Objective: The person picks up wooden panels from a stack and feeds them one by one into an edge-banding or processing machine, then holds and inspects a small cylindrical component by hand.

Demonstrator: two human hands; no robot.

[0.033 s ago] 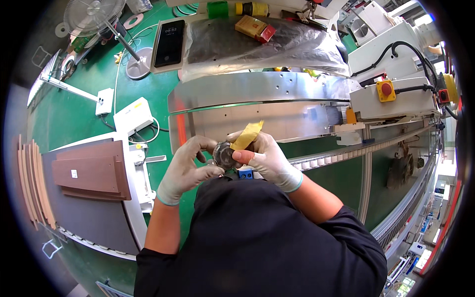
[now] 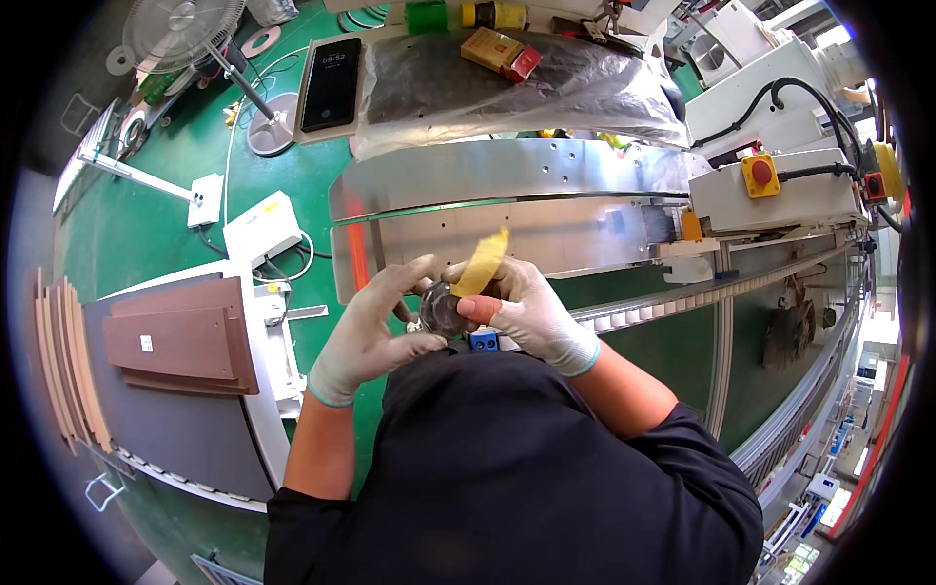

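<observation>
A round, dark, knob-like piece (image 2: 442, 310) with a shiny rim is held between my hands, close in front of my dark shirt. My left hand (image 2: 367, 331), in a pale glove, curves its fingers and thumb around the left side of this piece. My right hand (image 2: 538, 320), gloved too but with its thumb tip bare, pinches the piece from the right. A yellow strip (image 2: 482, 263) sticks up from the right hand's grip; whether it is tape or cloth I cannot tell. The fingers hide the underside of the piece.
Beyond my hands lies a long metal machine bed (image 2: 546, 229). Behind it, a plastic-covered shelf bears a phone (image 2: 331, 86) and a small carton (image 2: 499, 55). A red stop button (image 2: 761, 174) is at right. Brown panels (image 2: 180, 336) are stacked at left.
The yellow strip has swung slightly left and stands more upright. My left fingertips have shifted a little around the round piece. Both hands stay in nearly the same place.
</observation>
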